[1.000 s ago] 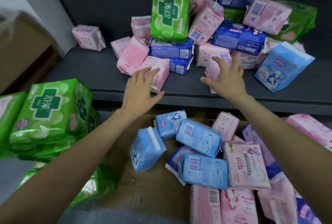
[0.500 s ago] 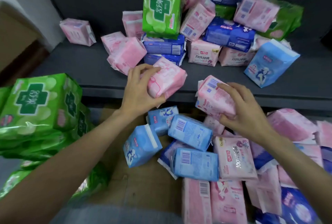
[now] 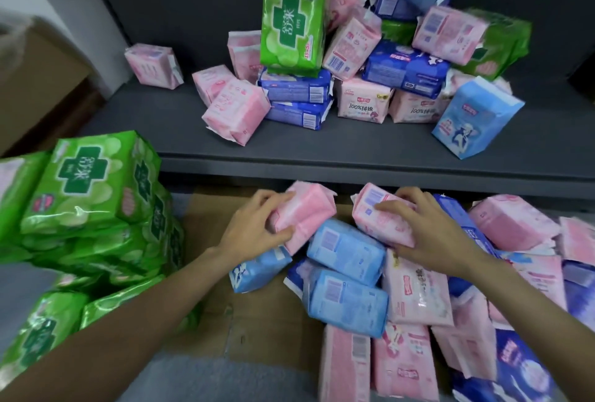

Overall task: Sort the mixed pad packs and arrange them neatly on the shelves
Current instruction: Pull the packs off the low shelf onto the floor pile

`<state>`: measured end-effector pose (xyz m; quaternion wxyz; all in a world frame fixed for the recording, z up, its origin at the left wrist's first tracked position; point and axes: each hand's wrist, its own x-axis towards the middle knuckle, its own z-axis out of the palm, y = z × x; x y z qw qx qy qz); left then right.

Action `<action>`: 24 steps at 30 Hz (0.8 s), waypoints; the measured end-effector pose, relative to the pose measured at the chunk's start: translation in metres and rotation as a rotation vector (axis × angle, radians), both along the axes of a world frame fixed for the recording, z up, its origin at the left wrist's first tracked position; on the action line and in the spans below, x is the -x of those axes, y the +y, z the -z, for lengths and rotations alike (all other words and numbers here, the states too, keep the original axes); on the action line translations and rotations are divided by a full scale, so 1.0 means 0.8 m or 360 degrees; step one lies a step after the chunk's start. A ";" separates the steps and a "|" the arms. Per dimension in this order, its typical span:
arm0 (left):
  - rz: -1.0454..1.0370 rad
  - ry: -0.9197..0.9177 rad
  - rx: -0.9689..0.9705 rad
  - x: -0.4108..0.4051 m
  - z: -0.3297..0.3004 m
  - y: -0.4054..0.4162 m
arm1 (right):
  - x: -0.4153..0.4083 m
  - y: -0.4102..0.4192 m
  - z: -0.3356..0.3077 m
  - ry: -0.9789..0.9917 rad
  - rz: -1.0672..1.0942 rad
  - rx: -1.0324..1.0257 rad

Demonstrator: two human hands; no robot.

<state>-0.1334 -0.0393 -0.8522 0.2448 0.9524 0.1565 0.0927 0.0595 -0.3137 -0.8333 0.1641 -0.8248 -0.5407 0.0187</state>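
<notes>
My left hand (image 3: 254, 231) grips a pink pad pack (image 3: 309, 211) just below the shelf edge, over the floor pile. My right hand (image 3: 428, 234) holds a second pink pack (image 3: 376, 221) with a barcode label, fingers curled over its top. On the dark grey shelf (image 3: 322, 150) a mixed heap remains: a green pack (image 3: 293, 21) standing upright, dark blue packs (image 3: 296, 89), pink packs (image 3: 235, 111) and a light blue pack (image 3: 476, 118). One pink pack (image 3: 153, 65) lies alone at the shelf's left.
Stacked green packs (image 3: 90, 189) lie on the floor at the left. Light blue packs (image 3: 347, 250) and pink packs (image 3: 415, 292) crowd flattened cardboard (image 3: 257, 321) below the shelf. A brown box (image 3: 35, 86) stands at far left.
Both hands took a pink pack from the shelf front and have carried them down, below the shelf edge, onto the floor pile.
</notes>
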 end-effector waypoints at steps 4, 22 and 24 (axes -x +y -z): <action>0.0184 0.0228 0.0071 -0.003 -0.006 -0.003 | 0.003 -0.010 -0.007 0.0026 0.0074 0.0025; 0.0051 -0.0242 -0.0443 -0.064 -0.037 0.013 | -0.037 0.000 -0.055 -0.0150 0.0566 -0.0383; 0.0007 -0.0394 -0.0476 -0.076 -0.041 0.027 | -0.066 0.003 -0.062 -0.0286 0.0652 -0.0437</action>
